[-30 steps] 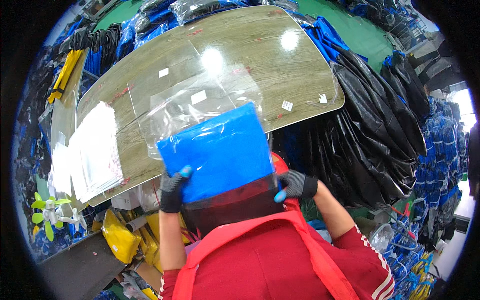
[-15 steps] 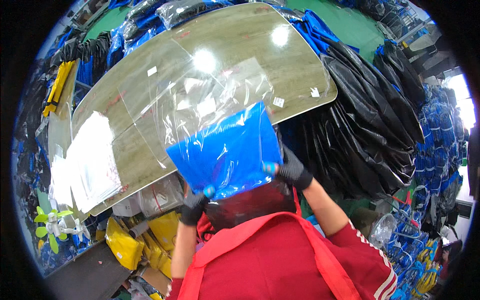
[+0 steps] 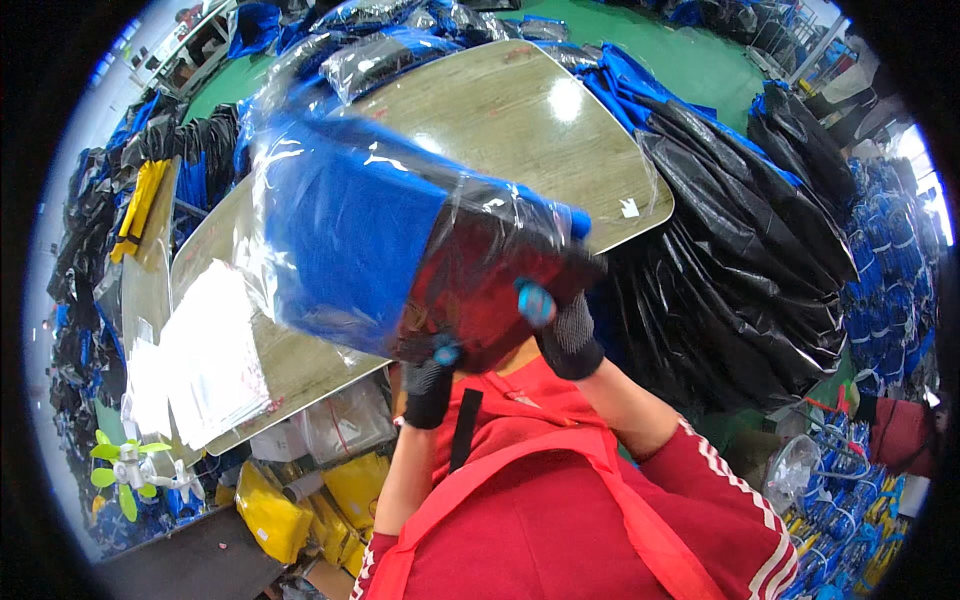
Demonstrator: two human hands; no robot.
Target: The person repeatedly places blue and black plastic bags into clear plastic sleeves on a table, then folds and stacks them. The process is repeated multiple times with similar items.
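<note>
A flat, folded blue-and-black plastic sheet (image 3: 345, 225) in a clear wrapper is lifted in front of me, tilted over the table's near edge. The blue part lies to the left and the shiny black part to the right. My left hand (image 3: 432, 375), in a dark glove with a blue thumb tip, is closed on the lower edge of the black part. Gloved the same way, my right hand (image 3: 565, 330) grips the black part near its right end. Fingers behind the sheet are hidden. The far left end of the sheet is smeared by motion.
Beneath the sheet is a wood-patterned table (image 3: 500, 120), with a stack of white papers (image 3: 215, 350) at its left. Black-and-blue sheeting (image 3: 720, 250) hangs at the right. Yellow packages (image 3: 275, 515) sit below the table, near a small green-bladed fan (image 3: 128, 470).
The sheet has been raised toward me and turned, so its black part now shows on the right and its blue part reaches up to the left. Both hands still grip it.
</note>
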